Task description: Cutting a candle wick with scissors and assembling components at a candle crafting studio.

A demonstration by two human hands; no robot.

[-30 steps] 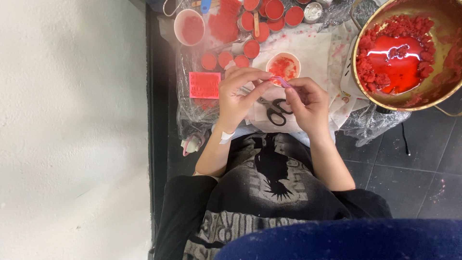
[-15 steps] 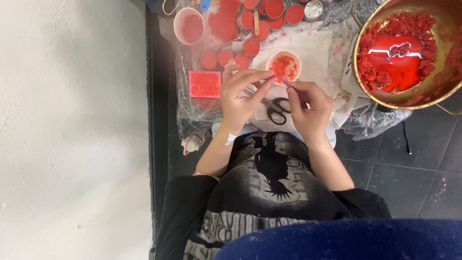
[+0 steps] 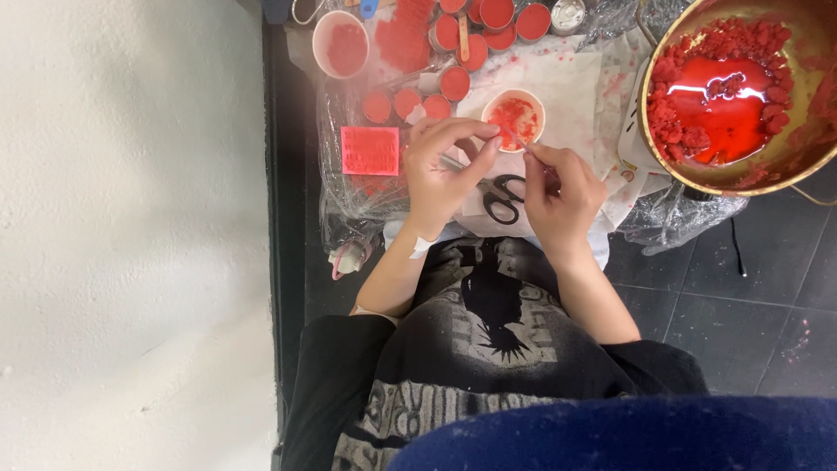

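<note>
Near the upper middle of the frame, the left hand [image 3: 440, 174] is curling its fingers inward, thumb and forefinger pinching close together over something too small to make out. Just to its right, the right hand [image 3: 558, 196] is gripping a thin pale stick [image 3: 521, 142] in a narrow pinch, and the stick's tip is reaching up to the rim of a small round white cup [image 3: 514, 118] that is holding lumpy, wet-looking red paste. The cup is sitting just above and between the two hands.

Between the hands, black-handled scissors [image 3: 504, 196] are lying on white paper [image 3: 575, 87] that is speckled with red. To the left of the left hand, a flat pink square block [image 3: 370, 150] with a fine bumpy surface is resting on crinkled clear plastic sheeting [image 3: 344, 196]. Above it, a row of small round tins [image 3: 453, 83] filled with smooth red material is spreading toward the top edge, and a larger pale cup [image 3: 340, 44] with red contents is standing in the upper left of the cluster.

In the upper right corner, a wide brass-coloured metal bowl [image 3: 785, 161] is holding glossy red liquid ringed by crumbly red clumps. A rough white wall is filling the left side of the frame, and dark floor tiles are showing at the lower right.
</note>
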